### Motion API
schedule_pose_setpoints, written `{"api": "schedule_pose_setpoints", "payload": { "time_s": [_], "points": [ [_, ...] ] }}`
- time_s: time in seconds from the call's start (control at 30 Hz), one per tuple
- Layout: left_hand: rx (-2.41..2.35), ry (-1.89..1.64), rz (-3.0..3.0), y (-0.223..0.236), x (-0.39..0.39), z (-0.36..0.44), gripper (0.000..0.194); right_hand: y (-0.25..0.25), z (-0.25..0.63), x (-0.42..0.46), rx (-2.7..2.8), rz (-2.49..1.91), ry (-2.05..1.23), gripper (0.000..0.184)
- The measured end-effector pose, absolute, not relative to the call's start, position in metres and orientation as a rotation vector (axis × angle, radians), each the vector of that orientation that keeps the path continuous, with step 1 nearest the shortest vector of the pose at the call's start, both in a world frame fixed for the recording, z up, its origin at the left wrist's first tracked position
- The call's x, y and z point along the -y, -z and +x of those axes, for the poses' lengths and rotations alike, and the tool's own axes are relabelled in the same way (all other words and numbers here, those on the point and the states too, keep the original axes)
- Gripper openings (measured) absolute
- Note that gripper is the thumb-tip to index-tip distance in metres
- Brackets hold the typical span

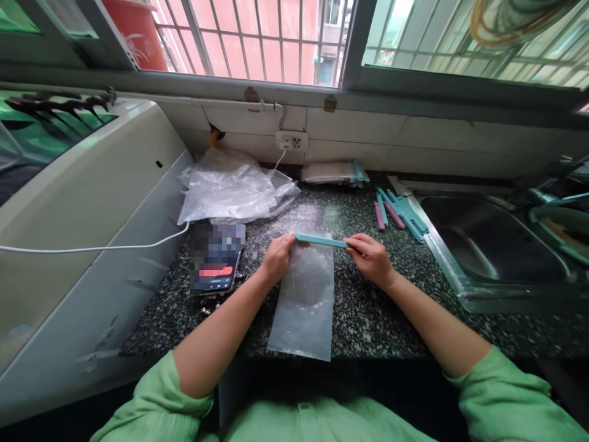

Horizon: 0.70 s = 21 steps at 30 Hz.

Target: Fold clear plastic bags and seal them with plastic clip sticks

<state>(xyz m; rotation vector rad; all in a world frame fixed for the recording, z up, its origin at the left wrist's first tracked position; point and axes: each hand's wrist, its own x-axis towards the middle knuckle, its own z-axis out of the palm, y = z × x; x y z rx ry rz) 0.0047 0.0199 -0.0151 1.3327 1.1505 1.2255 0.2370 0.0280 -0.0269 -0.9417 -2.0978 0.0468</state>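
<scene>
A teal bag sealing clip [321, 240] lies across the upper end of a clear plastic bag [304, 307]. The bag hangs down toward me over the dark speckled counter, its lower end at the front edge. My left hand [278, 256] is closed on the clip's left end, where the bag's top corner also is. At the clip's right end, my right hand [370, 259] pinches it between thumb and fingers. Whether the clip is fully snapped over the bag is too small to tell. Several loose teal and pink clips [401, 212] lie to the right, beside the sink.
A phone [218, 258] lies left of my left hand. Behind it is a heap of clear plastic bags [239, 190]. A packet with clips [334, 173] lies against the tiled wall. The steel sink [460, 294] is at right; a white cable [151, 245] crosses at left.
</scene>
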Motion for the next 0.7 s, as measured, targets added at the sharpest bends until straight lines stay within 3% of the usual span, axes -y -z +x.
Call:
{"api": "schedule_pose_setpoints", "payload": {
  "time_s": [0.5,0.7],
  "points": [
    [-1.092,-1.300,1.148,0.026,-0.023,0.004,0.034,0.023,0.235,-0.028,2.026,-0.985,-0.184,0.015],
    [-1.067,-1.286,1.101,0.026,-0.024,0.003,0.034,0.026,0.232,-0.027,1.833,-1.054,-0.531,0.016]
  ]
}}
